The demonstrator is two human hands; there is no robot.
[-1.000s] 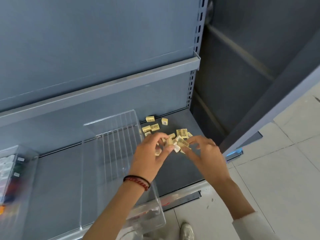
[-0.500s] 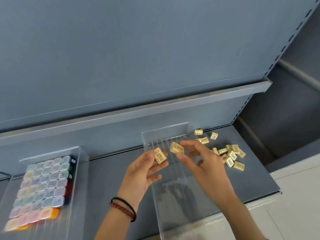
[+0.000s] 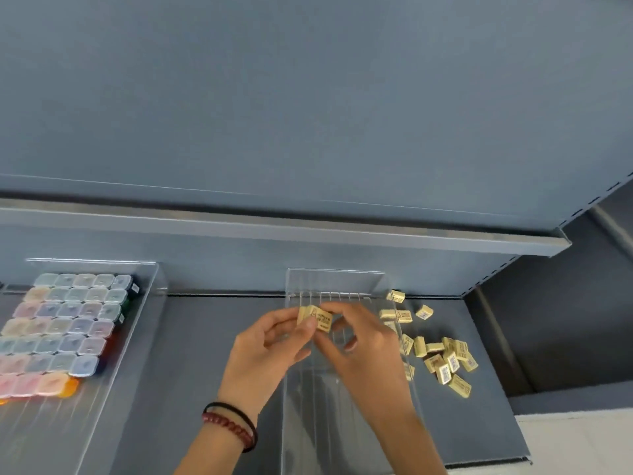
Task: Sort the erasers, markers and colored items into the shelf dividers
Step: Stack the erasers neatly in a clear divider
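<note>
Yellow erasers (image 3: 317, 317) between both hands (image 3: 263, 351) (image 3: 364, 349)

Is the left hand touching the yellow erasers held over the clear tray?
Touching. The head view shows the left hand pinching the erasers, with no gap visible.

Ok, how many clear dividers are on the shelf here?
2. The left divider holds coloured pots; the middle divider lies under the left hand and right hand, which pinch erasers. Others may lie out of frame.
</note>
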